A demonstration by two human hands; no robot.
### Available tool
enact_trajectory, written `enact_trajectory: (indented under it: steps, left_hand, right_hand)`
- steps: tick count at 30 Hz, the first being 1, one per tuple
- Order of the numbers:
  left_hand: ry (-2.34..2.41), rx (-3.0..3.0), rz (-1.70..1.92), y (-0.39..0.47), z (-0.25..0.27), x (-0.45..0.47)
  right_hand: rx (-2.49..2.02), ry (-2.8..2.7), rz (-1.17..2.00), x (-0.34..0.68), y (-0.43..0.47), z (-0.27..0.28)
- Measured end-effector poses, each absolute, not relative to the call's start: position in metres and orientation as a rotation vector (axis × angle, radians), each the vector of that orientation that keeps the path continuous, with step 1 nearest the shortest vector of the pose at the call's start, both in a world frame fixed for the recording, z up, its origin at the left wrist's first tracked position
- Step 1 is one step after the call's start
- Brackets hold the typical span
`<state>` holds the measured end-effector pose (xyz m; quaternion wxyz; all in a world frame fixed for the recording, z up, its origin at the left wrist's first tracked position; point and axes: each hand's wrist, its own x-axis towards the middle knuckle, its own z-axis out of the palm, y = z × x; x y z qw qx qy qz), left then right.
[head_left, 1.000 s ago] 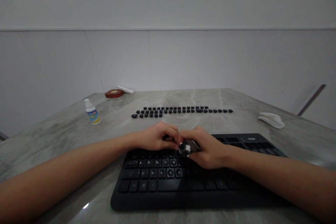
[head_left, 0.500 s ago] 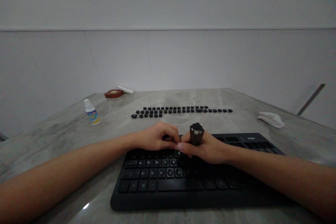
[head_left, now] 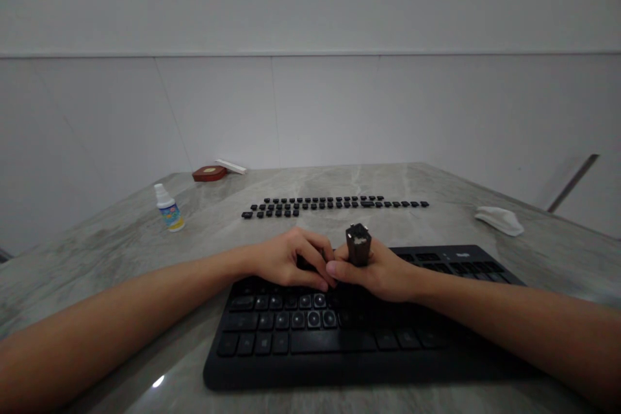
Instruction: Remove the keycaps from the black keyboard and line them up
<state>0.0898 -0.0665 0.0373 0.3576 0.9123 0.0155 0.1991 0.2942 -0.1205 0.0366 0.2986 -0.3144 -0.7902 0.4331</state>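
Note:
A black keyboard (head_left: 334,341) lies in front of me, with several of its keycaps off and round domes showing in the bare spots. My right hand (head_left: 383,275) is closed around a dark brown handle (head_left: 358,247) that stands upright; its lower end is hidden by the hand. Over the keyboard's upper middle, my left hand (head_left: 298,260) is curled, with thumb and fingertips together down at the keys. Whether it pinches anything cannot be made out. The fingertips of both hands meet there. Loose black keycaps (head_left: 334,205) lie in rows on the table behind.
On the grey marbled table (head_left: 388,180) a white spray bottle (head_left: 170,212) stands at left. A dark red box (head_left: 209,173) and a white strip (head_left: 231,166) lie at the back left. A white cloth (head_left: 499,220) rests at right. A pale wall rises behind.
My left fingertips have shifted slightly down and toward the right, onto the keys. The handle in my right hand has moved a little to the left. The loose keycaps stay in place.

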Motion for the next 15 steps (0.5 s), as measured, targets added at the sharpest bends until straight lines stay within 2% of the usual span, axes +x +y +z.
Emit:
enact_trajectory:
  steps: [15]
  left_hand:
    - [0.038,2.345,0.455,-0.0651,0.0370,0.0888]
  right_hand:
    - [-0.863,-2.110,1.063,0.2936,-0.1210,0.0321]
